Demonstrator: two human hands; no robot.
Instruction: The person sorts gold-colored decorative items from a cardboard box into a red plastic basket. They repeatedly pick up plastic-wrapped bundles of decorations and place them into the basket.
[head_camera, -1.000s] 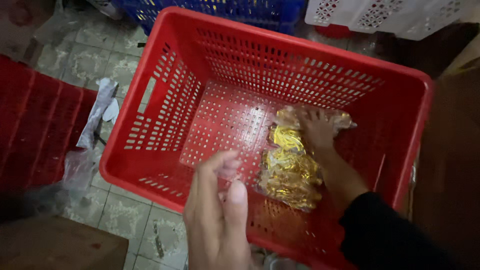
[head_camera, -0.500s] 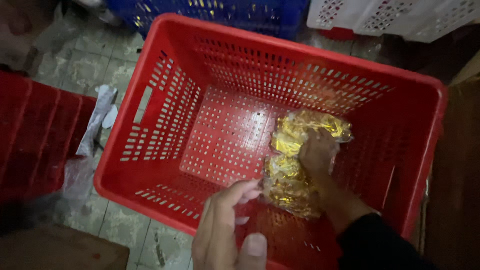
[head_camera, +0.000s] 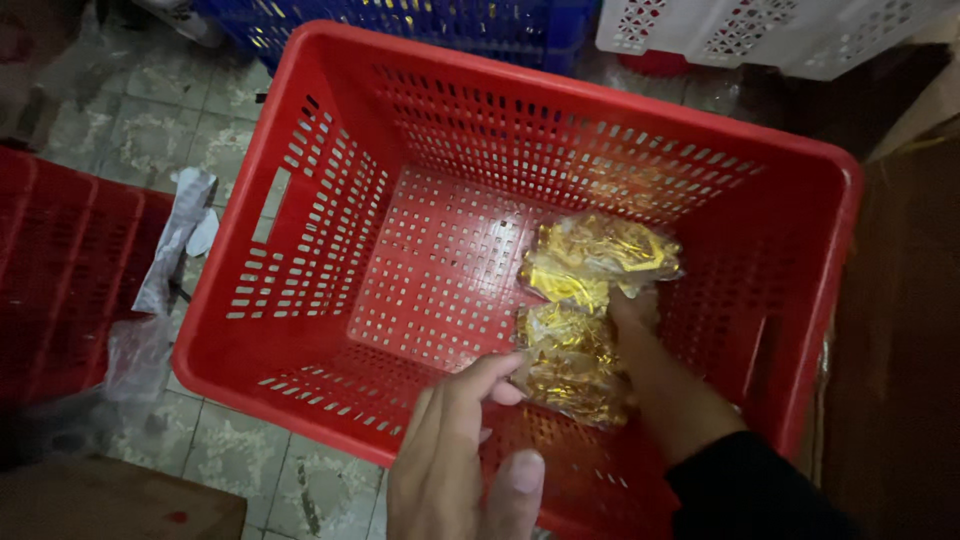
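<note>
Head camera, looking steeply down from close above.
It faces into a red slatted crate (head_camera: 300, 250) on a tiled floor (head_camera: 130, 120); only this one view.

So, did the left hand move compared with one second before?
Yes. The left hand has reached forward over the red crate's near rim, and its fingertips now touch the clear packets.

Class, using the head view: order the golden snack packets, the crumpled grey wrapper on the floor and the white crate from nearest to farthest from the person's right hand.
1. Golden snack packets, under the right hand in the red crate.
2. White crate, top right.
3. Crumpled grey wrapper, floor at left.
</note>
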